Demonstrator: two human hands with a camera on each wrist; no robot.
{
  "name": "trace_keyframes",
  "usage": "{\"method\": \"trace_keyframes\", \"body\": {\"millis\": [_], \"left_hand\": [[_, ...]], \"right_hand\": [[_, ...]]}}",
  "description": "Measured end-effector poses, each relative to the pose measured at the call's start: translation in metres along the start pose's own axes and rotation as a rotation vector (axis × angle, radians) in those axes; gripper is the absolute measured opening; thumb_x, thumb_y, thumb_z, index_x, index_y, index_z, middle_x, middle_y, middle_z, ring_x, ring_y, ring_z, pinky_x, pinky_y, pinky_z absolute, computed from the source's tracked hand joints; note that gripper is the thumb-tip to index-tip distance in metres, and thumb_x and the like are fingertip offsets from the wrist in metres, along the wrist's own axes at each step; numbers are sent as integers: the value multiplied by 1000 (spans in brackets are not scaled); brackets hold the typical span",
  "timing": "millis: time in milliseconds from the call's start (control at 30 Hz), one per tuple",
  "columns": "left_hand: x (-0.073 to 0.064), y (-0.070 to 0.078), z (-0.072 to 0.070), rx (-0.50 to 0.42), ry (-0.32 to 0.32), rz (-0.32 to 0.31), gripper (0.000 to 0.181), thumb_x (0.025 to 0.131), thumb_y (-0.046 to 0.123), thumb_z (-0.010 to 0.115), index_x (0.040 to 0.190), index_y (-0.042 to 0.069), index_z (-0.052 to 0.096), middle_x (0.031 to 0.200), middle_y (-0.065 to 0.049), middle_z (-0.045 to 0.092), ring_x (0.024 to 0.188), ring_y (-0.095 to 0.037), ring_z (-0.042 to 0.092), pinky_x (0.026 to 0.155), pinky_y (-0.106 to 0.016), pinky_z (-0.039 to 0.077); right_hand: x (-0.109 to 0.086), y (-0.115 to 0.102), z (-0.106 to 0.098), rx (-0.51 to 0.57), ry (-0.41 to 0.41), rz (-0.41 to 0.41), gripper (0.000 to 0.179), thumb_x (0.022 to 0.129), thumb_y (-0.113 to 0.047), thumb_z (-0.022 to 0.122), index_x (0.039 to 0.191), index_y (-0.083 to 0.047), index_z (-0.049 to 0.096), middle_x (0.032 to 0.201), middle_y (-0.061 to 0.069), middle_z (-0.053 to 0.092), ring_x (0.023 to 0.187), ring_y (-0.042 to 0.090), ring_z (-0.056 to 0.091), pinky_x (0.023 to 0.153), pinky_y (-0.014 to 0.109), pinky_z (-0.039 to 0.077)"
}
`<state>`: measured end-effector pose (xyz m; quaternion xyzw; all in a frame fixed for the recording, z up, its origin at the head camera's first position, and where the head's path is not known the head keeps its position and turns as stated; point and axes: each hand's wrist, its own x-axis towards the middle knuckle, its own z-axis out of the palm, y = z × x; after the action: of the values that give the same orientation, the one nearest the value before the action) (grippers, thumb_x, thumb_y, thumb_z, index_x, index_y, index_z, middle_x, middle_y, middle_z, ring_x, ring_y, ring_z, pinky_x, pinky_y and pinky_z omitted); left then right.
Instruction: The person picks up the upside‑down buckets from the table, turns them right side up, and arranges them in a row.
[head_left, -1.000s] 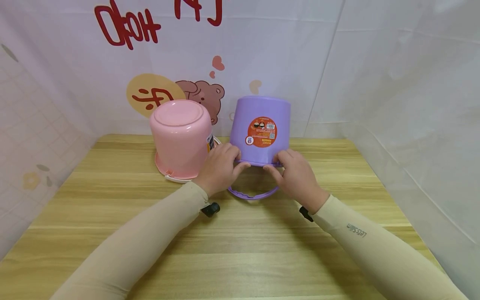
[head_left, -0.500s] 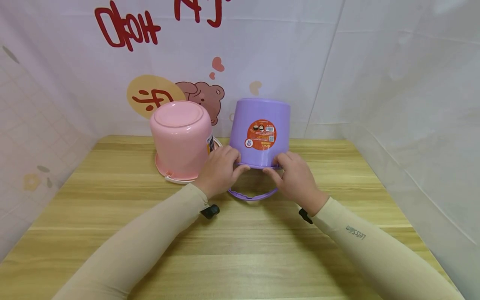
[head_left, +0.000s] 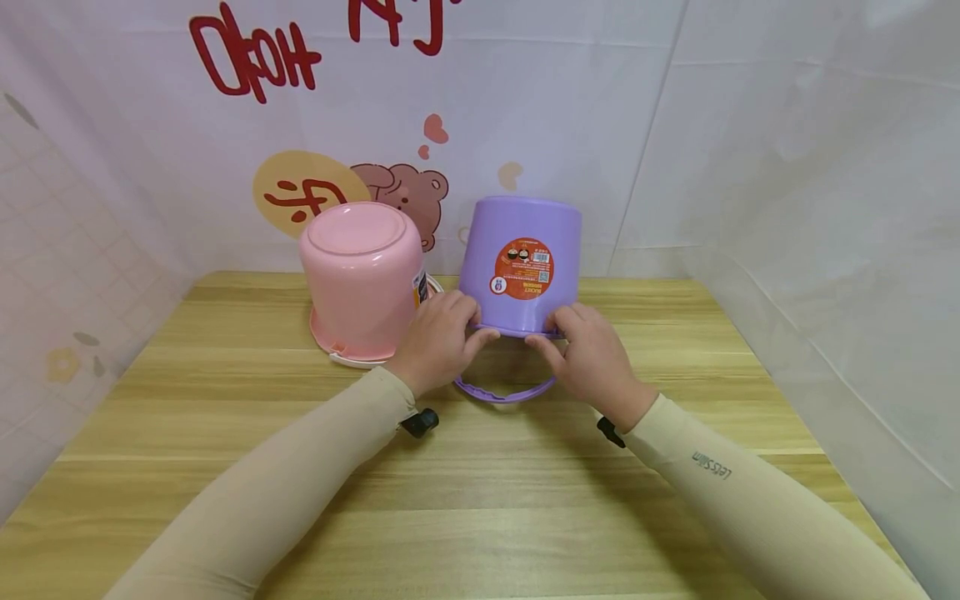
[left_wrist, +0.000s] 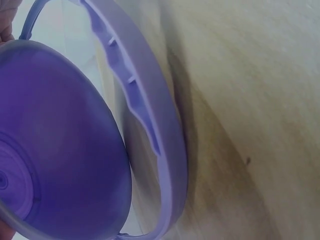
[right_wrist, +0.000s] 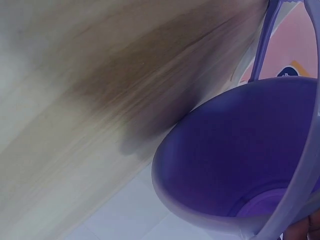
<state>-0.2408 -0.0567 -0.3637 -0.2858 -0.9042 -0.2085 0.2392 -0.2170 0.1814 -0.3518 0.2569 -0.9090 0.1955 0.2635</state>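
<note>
A purple bucket is held upside down and tilted, its round red label facing the person. My left hand pinches the near rim at its left, thumb under the edge and fingers on the outer wall. On the right, my right hand grips the same rim the same way. Below the rim hangs the bucket's purple handle, swung toward the person. The left wrist view looks into the bucket's mouth, with the handle close over the table. In the right wrist view the inside also shows.
A pink bucket stands upside down on the wooden table, just left of the purple one, with a white handle around its base. Behind both hangs a printed white curtain; another sheet borders the right side.
Compared with a second ago, the purple bucket sits very slightly lower in the head view. Both hands keep the same hold on its rim, and the pink bucket stays put.
</note>
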Motion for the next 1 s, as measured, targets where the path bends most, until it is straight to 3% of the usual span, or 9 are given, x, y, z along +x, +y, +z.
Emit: {"method": "trace_keyframes", "body": {"millis": [667,1000], "left_hand": [[-3,3,-4,1,-1,-15,37,87,54,53,79,19,44,75,6,41,72,-15,39,67,-31,34],[-3,3,-6,-4,-15,-16,44,87,56,51,81,12,52,75,5,41,73,-15,40,67,-32,35]], "right_hand": [[0,-4,-3,20,33,-23,32,76,-32,75,77,-10,52,70,-3,48,67,14,45,60,28,38],[-1,-5,-5,22,27,-36,32,77,-32,75,77,-8,55,69,-1,49,66,14,45,59,28,38]]}}
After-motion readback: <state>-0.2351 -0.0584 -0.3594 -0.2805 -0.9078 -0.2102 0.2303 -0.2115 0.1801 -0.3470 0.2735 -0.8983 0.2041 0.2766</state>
